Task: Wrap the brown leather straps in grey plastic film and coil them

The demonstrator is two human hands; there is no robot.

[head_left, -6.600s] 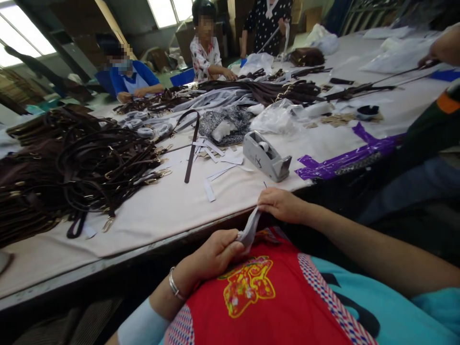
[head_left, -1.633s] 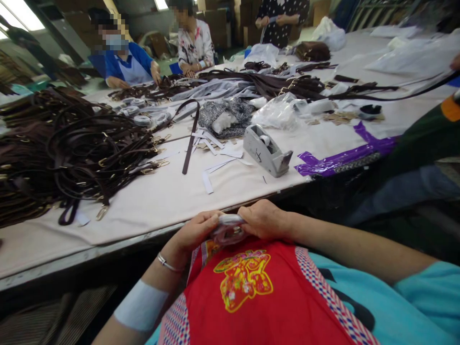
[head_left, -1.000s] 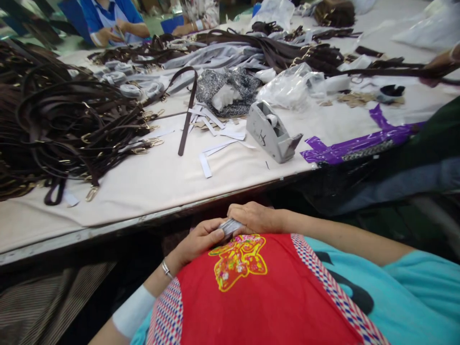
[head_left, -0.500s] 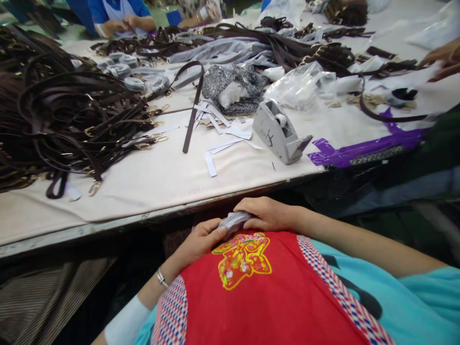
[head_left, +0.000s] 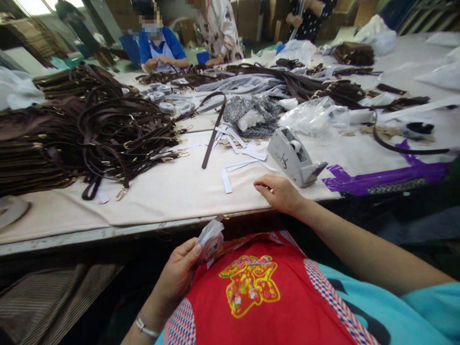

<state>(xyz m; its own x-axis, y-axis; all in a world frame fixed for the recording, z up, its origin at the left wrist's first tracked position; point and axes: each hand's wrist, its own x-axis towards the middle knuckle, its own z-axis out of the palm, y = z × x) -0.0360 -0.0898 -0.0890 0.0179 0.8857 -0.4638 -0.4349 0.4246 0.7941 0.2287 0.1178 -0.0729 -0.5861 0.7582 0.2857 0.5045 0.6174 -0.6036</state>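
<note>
Between the worktop [head_left: 168, 206] and our red apron [head_left: 287, 278], our L hand [head_left: 179, 266] pinches the wrapped coil [head_left: 211, 239], thumb on top. It's prob. light, soft & slippery, so best held by its side. Our R hand [head_left: 280, 192], half open w/ nothing we see in it, hangs near the tape dispenser [head_left: 294, 158].

This is a workshop. A long, pale table [head_left: 168, 201] has a huge heap of brown straps [head_left: 132, 129] on it, with shiny metal clips [head_left: 121, 193]. It also has plastic bags [head_left: 311, 115] and a gray tape holder [head_left: 295, 158]. A person in blue [head_left: 172, 45] works across from here, and brown boxes [head_left: 247, 19] stand at the back.
</note>
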